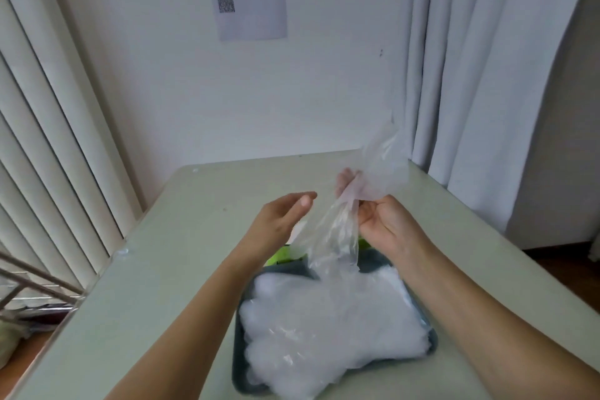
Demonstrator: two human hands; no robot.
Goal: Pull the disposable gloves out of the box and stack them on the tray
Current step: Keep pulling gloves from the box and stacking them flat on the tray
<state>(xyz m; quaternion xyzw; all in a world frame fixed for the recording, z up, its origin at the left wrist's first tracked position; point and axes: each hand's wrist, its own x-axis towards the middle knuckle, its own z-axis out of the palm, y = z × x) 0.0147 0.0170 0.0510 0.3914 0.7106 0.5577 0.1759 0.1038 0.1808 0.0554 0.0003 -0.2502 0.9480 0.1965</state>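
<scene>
Disposable glove (pixel 337 237): clear thin film, likely near weightless, limp, clingy, slippery. Held aloft above tray (pixel 238 364); right hand (pixel 383 224) curled round its middle. Left hand (pixel 282 214) open beside it, holding nothing. Glove stack (pixel 331 325) fills tray. Best hold: light pinch at cuff edge.

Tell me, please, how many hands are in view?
2: the left hand hovers open left of the raised glove; the right hand grips that glove above the tray. No others show.
</scene>
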